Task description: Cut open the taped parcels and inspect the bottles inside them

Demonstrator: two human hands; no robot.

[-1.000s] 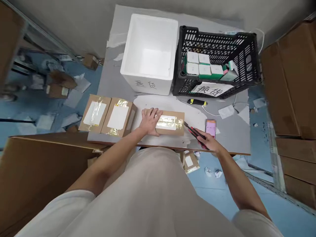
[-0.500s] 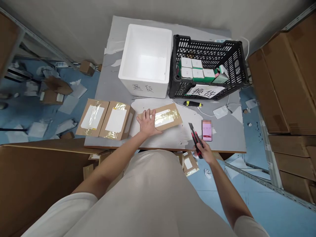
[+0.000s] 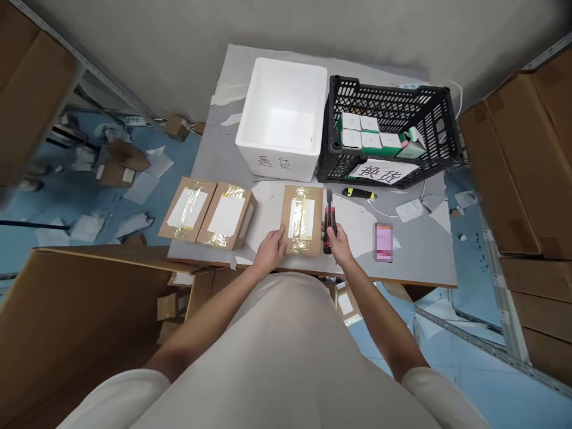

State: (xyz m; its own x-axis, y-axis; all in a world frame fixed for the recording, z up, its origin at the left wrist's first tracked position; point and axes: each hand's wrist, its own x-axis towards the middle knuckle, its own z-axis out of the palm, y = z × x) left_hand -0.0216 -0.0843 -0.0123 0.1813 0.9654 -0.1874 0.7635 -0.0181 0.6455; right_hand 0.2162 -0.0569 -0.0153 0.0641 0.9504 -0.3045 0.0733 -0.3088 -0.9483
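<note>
A taped cardboard box (image 3: pixel 302 220) with a white label stands in front of me at the table's front edge, its long side pointing away. My left hand (image 3: pixel 271 247) grips its lower left side, thumb on the edge. In my right hand (image 3: pixel 338 243) is a red and black utility knife (image 3: pixel 329 229), its blade pointing away from me alongside the box's right side. The fingers of that hand come close to the box; whether they touch it I cannot tell. Two more taped boxes, a left one (image 3: pixel 188 208) and a right one (image 3: pixel 227 215), sit side by side to the left.
Behind the box stand a white foam bin (image 3: pixel 279 156) and a black plastic crate (image 3: pixel 395 95) holding several white-green boxes. A yellow-black cutter (image 3: pixel 360 193) lies before the crate, with a phone (image 3: pixel 384 243) further right. Shelving with large cartons (image 3: pixel 513 155) flanks the table.
The box has turned from lying crosswise to pointing away from me. My left hand moved from its top to its left side. My right hand brought the knife leftward beside it.
</note>
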